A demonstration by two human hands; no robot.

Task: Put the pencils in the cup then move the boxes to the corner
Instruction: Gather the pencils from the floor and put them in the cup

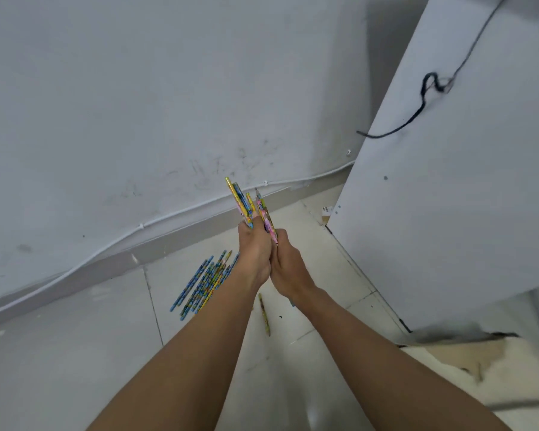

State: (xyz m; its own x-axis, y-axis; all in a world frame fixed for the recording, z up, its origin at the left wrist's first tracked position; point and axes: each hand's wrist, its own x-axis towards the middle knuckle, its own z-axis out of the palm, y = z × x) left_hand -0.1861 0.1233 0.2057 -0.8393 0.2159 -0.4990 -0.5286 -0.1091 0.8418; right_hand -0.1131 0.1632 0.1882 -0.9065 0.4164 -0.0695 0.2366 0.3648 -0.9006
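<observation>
Left hand (255, 253) and right hand (285, 265) clenched together on bundle of patterned wooden pencils (251, 205); fanned tips, slippage risk.

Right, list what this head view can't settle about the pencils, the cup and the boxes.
- Cup: none in the head view.
- Boxes: only a cardboard scrap shows, the rest behind the white panel.
- Pencil bundle: count unreadable; left hand and right hand cover its lower ends.
- Floor pencils: overlapped, partly behind the left forearm.
</observation>
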